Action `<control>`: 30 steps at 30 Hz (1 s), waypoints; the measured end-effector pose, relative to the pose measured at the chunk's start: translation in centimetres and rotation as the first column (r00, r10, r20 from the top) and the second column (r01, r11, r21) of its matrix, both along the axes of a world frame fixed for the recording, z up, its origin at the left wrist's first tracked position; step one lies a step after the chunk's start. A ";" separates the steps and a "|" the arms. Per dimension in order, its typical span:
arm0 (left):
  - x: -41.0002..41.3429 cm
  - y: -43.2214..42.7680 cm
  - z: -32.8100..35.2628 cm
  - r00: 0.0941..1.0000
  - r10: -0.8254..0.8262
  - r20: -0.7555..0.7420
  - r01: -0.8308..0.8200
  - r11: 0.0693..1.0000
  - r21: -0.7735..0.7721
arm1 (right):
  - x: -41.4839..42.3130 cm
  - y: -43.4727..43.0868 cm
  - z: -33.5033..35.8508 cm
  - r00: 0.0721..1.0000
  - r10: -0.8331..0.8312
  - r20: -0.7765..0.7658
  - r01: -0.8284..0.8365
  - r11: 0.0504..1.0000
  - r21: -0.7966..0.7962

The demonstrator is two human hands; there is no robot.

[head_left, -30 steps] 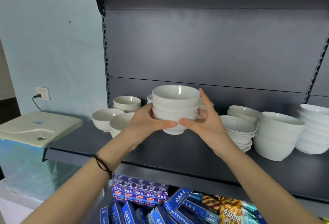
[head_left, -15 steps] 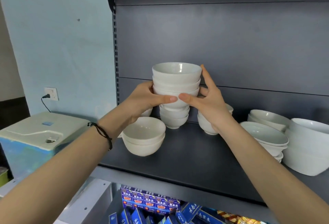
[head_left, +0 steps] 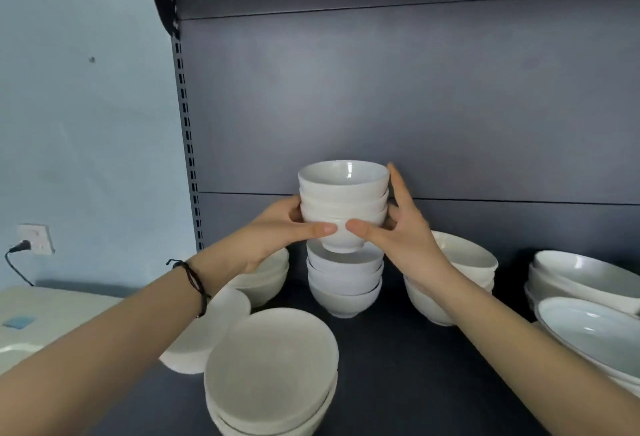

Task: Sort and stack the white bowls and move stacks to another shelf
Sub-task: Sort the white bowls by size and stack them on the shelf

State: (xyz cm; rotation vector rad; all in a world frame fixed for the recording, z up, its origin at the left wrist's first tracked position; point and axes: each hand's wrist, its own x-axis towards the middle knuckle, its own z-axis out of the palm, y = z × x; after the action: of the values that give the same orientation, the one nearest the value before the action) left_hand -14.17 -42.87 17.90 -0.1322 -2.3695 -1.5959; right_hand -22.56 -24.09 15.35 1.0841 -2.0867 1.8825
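The stack of small white ceramic bowls (head_left: 343, 207) is up in the air between my two hands, in front of the dark grey back panel (head_left: 415, 106) and directly over a second stack of the same white bowls (head_left: 344, 283), which stands on the dark grey shelf (head_left: 415, 366); I cannot tell whether the foot of my stack touches the rim below. Far left, a white wall socket (head_left: 36, 238) with a black plug sits on the pale blue wall, above a cream plastic lid (head_left: 41, 318). A black cord bracelet (head_left: 194, 280) circles my left wrist, and a wide white bowl (head_left: 221, 325) lies under that forearm. My left hand (head_left: 277, 228) grips the stack's left side, thumb pressed across the front, fingers curled round behind. Nearest me, a pile of wide white bowls (head_left: 273, 376) sits at the shelf's front edge. My right hand (head_left: 398, 231) pinches the stack's right side, thumb on the front almost meeting the other thumb, forefinger straight up along the rims. Behind that wrist stands a pile of larger white bowls (head_left: 464, 262), and at the far right are shallow white dishes (head_left: 585, 283).
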 end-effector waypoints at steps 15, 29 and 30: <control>-3.4 -2.6 -3.6 0.987 -0.116 0.110 0.120 0.992 -0.029 | -2.3 -1.5 -4.3 0.999 -0.039 0.038 0.038 0.998 0.042; -4.2 -2.5 -4.4 0.989 -0.122 0.081 0.127 0.990 -0.053 | -2.2 -1.5 -5.3 0.999 -0.005 0.041 0.003 0.999 0.036; -4.1 -2.5 -4.4 0.990 -0.120 0.077 0.124 0.991 -0.054 | -2.2 -1.5 -5.3 0.999 -0.012 0.036 0.011 0.999 0.042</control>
State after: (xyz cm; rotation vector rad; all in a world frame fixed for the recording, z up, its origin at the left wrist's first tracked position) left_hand -18.23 -45.40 13.49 -0.2390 -2.5094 -1.6115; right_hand -24.79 -25.57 10.05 1.0518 -2.1561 1.8755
